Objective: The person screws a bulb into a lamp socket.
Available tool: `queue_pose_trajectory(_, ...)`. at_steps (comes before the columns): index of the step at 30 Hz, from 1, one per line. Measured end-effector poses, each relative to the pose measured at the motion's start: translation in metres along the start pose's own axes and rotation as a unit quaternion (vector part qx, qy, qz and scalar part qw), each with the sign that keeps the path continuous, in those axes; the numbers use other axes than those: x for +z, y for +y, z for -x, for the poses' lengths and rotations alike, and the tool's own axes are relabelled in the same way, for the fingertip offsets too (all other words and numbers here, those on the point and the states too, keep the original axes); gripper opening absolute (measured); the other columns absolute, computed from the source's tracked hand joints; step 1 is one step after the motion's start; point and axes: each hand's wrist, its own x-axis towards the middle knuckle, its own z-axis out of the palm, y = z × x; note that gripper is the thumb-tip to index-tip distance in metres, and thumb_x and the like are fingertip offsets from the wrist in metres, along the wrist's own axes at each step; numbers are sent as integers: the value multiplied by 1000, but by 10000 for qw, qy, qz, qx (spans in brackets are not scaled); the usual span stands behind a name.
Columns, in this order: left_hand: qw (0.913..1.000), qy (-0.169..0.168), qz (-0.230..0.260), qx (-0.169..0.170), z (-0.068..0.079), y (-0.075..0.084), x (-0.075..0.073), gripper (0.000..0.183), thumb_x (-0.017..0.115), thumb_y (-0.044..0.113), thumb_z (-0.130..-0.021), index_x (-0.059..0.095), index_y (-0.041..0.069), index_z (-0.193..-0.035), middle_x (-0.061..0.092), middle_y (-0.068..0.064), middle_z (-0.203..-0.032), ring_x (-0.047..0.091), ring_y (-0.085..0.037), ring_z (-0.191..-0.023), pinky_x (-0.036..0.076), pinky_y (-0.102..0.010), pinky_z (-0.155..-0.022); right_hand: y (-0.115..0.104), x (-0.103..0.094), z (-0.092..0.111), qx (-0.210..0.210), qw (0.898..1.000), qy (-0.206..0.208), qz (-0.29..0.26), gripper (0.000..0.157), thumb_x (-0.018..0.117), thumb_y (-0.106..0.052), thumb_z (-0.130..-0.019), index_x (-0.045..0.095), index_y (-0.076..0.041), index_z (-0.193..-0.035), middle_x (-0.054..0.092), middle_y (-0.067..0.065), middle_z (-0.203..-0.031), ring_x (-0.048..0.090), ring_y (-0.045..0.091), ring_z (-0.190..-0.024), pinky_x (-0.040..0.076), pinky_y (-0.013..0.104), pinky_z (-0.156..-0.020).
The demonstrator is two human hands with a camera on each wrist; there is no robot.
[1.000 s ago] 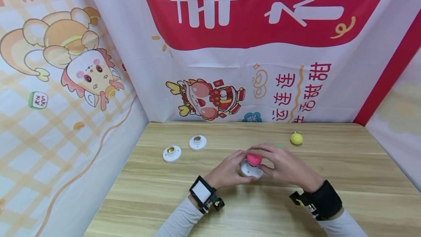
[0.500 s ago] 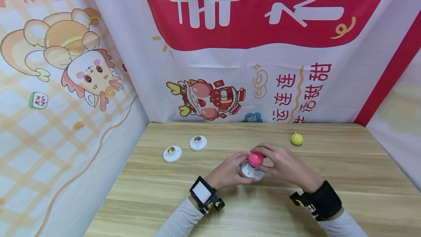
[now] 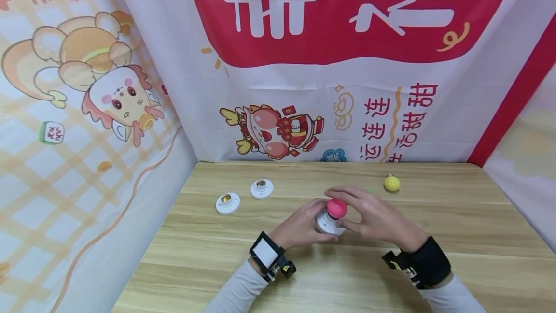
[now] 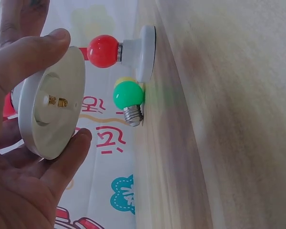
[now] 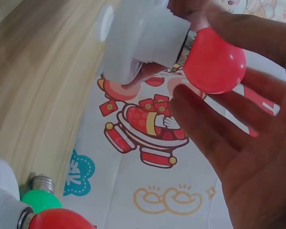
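Note:
My left hand point(image 3: 300, 226) grips the rim of a white round lamp holder point(image 3: 326, 225), with a pinkish-red light bulb point(image 3: 336, 208) seated in it. The left wrist view shows the holder's underside point(image 4: 66, 114), tilted and raised off the table, with brass contacts in its recess. My right hand point(image 3: 369, 212) is around the bulb with its fingers spread. In the right wrist view the bulb point(image 5: 214, 62) sits between those fingers, with a gap beside the lower fingertip point(image 5: 181, 95); whether the upper finger touches it is unclear. A metal collar shows between bulb and holder.
Two white lamp holders, one left point(image 3: 228, 203) and one farther back point(image 3: 261, 188), have no bulbs. A yellow bulb point(image 3: 392, 183) lies at the back right. A green bulb point(image 4: 128, 94) and a second red bulb point(image 4: 103, 51) in a holder point(image 4: 145, 55) show in the wrist views.
My right hand's fingers have come away from over the bulb and spread, and the bulb shows more fully. The holder has shifted and tilted slightly in my left hand.

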Motion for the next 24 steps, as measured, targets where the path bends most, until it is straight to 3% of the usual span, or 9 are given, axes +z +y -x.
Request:
queue_pose_trajectory(4,10000,46,16,55,0,0,-1,89,75,46,-79,28,22,-151,43,3,-146,43,-7,-127,41,-22,-103,0,0,-2,-371,9991,-93,-189,60,77,-18,-80,55,-13,-136,56,5,-135,50,21,-124,49,42,-98)
queue_pose_trajectory(7,10000,74,44,43,0,1,-2,88,75,45,-80,29,22,-151,44,3,-144,45,-7,-125,42,-21,-103,0,-1,-4,-382,9991,-62,-158,55,77,-14,-79,59,-13,-131,59,3,-131,52,18,-121,50,37,-97)
queue_pose_trajectory(11,9999,136,0,49,0,2,-3,86,74,46,-80,31,21,-150,46,3,-143,46,-6,-124,42,-21,-102,-1,-2,-5,-262,9996,-40,-78,53,78,-14,-79,61,-15,-129,60,0,-128,53,12,-119,50,31,-96)
queue_pose_trajectory(24,9981,538,-287,38,-2,4,4,82,73,48,-80,36,20,-147,51,2,-139,49,-6,-121,44,-19,-100,-3,-2,-8,29,10000,5,16,48,77,-19,-81,62,-12,-127,62,3,-122,58,14,-110,55,30,-87)
